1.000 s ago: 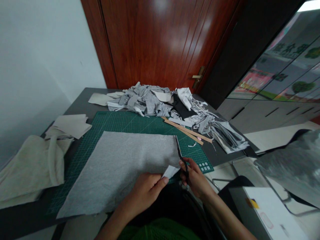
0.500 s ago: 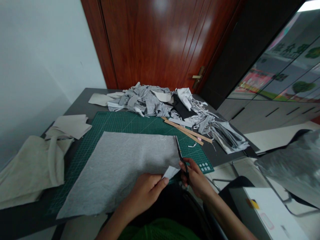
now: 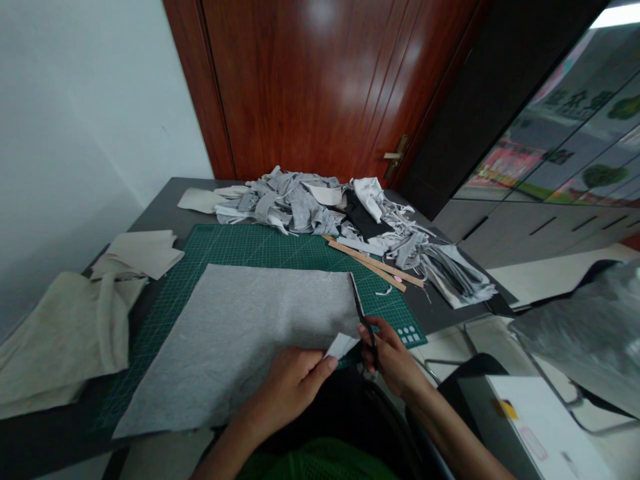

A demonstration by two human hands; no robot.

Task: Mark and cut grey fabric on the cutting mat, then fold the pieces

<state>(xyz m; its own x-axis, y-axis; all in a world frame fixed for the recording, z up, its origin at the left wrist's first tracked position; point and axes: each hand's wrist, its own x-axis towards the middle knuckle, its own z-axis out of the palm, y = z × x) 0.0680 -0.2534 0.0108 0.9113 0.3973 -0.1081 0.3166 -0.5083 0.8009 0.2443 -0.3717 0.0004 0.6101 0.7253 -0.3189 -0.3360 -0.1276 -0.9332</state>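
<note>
A large piece of light grey fabric (image 3: 250, 320) lies flat over the green cutting mat (image 3: 235, 243), its near edge reaching toward my body. My left hand (image 3: 300, 380) is closed on the fabric's near right corner, where a pale flap is folded up between thumb and fingers. Dark-handled scissors (image 3: 369, 327) are in my right hand (image 3: 387, 353), fingers wrapped around the handles. Their blades point away from me along the fabric's right edge. My right palm hides part of the handles.
Grey and white fabric scraps (image 3: 300, 200) are heaped along the back of the table. Two wooden rulers (image 3: 370, 261) lie before them. Beige folded cloth (image 3: 70, 333) rests at the left. A white box (image 3: 550, 427) stands low on the right, near a chair.
Almost nothing differs. Both hands, the scissors and the fabric stay in place; the view has shifted very slightly.
</note>
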